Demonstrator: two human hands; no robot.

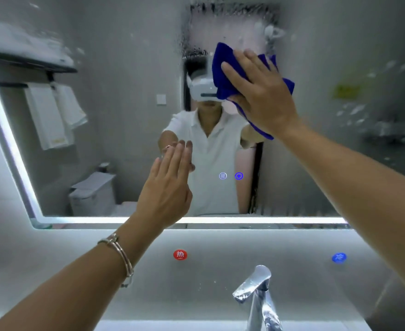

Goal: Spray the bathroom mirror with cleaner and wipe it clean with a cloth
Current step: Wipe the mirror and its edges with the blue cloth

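Note:
The lit-edged bathroom mirror (125,115) fills the upper view, with spray droplets and haze across its top and right side. My right hand (261,91) presses a blue cloth (223,70) flat against the glass at the upper middle, fingers spread and straight. Lower down, my left hand (168,185) is raised in front of the mirror with straight fingers, holding nothing; whether its fingertips touch the glass I cannot tell. A bracelet circles my left wrist. No spray bottle is in view.
A chrome faucet (256,295) rises at the bottom right over the basin. On the wall below the mirror sit a red hot-water sticker (180,254) and a blue cold-water sticker (339,257). Two glowing touch icons (231,176) show on the glass.

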